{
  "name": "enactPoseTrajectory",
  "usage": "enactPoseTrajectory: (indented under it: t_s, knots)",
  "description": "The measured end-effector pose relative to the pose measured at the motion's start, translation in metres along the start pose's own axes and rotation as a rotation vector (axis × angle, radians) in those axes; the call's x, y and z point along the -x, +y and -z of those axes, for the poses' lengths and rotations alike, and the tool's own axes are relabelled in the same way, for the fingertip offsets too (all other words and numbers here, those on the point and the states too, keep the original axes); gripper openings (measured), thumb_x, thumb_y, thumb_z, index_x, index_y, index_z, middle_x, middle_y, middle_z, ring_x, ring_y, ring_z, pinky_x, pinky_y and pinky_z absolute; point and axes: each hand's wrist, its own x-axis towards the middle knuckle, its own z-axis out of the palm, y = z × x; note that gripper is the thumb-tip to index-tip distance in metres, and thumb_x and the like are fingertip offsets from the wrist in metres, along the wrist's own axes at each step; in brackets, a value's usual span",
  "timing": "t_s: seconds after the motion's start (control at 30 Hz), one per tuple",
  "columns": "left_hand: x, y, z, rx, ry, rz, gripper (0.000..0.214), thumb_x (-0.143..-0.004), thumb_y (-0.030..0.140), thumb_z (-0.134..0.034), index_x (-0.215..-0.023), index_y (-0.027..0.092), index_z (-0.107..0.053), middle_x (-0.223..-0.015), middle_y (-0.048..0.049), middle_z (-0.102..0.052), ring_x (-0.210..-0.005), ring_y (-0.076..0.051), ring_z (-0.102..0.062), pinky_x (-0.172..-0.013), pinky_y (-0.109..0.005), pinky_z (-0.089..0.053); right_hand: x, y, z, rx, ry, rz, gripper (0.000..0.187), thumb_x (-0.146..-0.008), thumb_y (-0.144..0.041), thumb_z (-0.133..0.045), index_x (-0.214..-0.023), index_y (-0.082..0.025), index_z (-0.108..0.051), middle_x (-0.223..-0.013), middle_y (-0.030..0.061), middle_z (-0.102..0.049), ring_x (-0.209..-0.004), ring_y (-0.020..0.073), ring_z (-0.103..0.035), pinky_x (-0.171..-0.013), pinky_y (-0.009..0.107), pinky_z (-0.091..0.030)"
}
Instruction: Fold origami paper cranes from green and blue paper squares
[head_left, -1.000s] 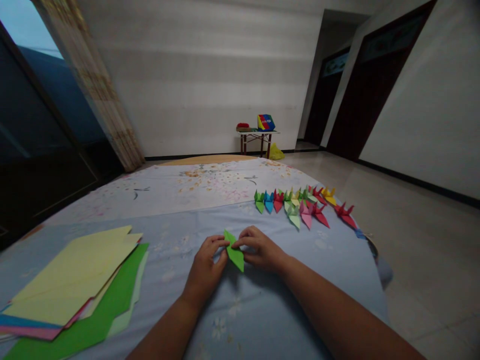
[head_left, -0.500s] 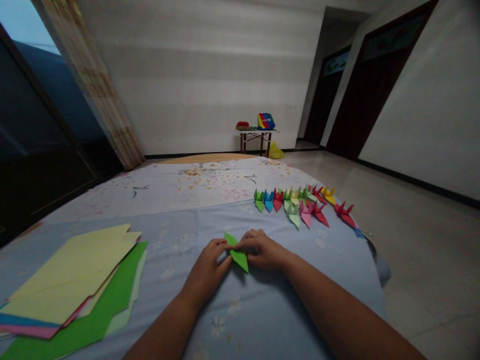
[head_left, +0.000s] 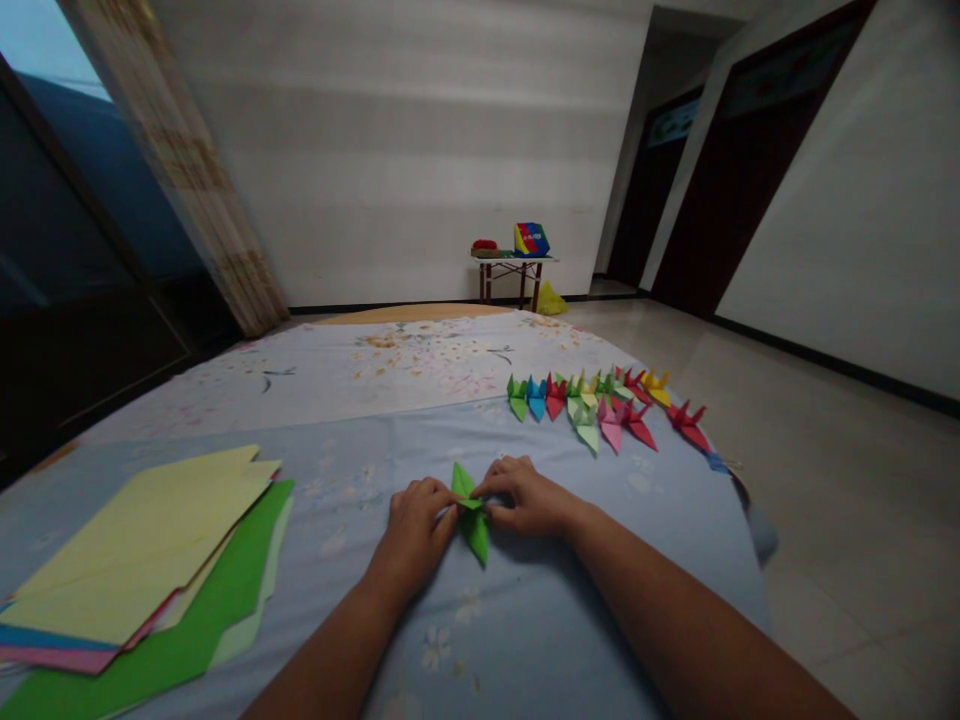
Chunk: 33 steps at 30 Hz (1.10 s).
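A bright green origami crane [head_left: 474, 530] is between my two hands, close above the blue cloth. Its two pointed wings reach away from me and toward me, and a narrow folded part crosses its middle. My left hand [head_left: 421, 520] pinches it at the left side with thumb and fingertips. From the right, my right hand [head_left: 529, 500] grips the other side, fingers curled and pressed together. The fingertips cover part of the crane's middle.
Finished paper cranes [head_left: 611, 415] in several colours stand in rows at the right of the table. A stack of coloured paper sheets [head_left: 142, 550] lies at the left. The flowered tablecloth [head_left: 337, 370] covers the round table. A small table [head_left: 514, 262] stands by the wall.
The green crane has turned more upright in view, and its folded middle part now shows between my fingertips. Both hands stay in nearly the same place.
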Motion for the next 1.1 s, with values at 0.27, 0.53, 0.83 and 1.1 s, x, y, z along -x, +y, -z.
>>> enactPoseTrajectory:
  t_s: [0.27, 0.53, 0.83, 1.1]
  knots:
    - [-0.003, 0.004, -0.001, -0.015, 0.033, 0.104, 0.024, -0.084, 0.032, -0.046, -0.076, 0.022, -0.066, -0.081, -0.0037, -0.065, -0.085, -0.022, -0.058, -0.079, -0.039, -0.033, -0.008, 0.003, -0.012, 0.031, 0.070, -0.060, 0.018, -0.084, -0.034, -0.056, -0.086, -0.021, -0.069, -0.084, 0.0032, -0.062, -0.088, 0.0168, -0.052, -0.081, 0.034, -0.028]
    - [-0.004, 0.006, -0.005, -0.048, 0.100, 0.216, 0.021, -0.079, 0.035, -0.052, -0.070, 0.020, -0.063, -0.076, -0.0025, -0.064, -0.081, -0.023, -0.058, -0.081, -0.042, -0.030, -0.014, -0.002, -0.019, 0.097, 0.074, -0.142, 0.022, -0.086, -0.033, -0.052, -0.079, -0.017, -0.065, -0.081, 0.0046, -0.062, -0.086, 0.0169, -0.052, -0.078, 0.032, -0.027]
    - [-0.005, 0.002, -0.009, -0.075, 0.122, 0.210, 0.019, -0.077, 0.037, -0.057, -0.071, 0.021, -0.063, -0.077, -0.0027, -0.065, -0.082, -0.024, -0.058, -0.080, -0.042, -0.030, -0.019, -0.010, -0.021, 0.126, 0.063, -0.301, 0.022, -0.082, -0.033, -0.055, -0.071, -0.017, -0.065, -0.076, 0.0041, -0.063, -0.082, 0.0179, -0.053, -0.075, 0.032, -0.026]
    - [-0.005, 0.003, -0.007, -0.071, 0.093, 0.223, 0.021, -0.081, 0.036, -0.052, -0.072, 0.021, -0.064, -0.079, -0.0029, -0.064, -0.084, -0.024, -0.058, -0.081, -0.042, -0.031, -0.017, -0.007, -0.025, 0.074, 0.135, -0.290, 0.023, -0.084, -0.034, -0.052, -0.074, -0.018, -0.066, -0.077, 0.0036, -0.063, -0.080, 0.0166, -0.054, -0.075, 0.031, -0.026]
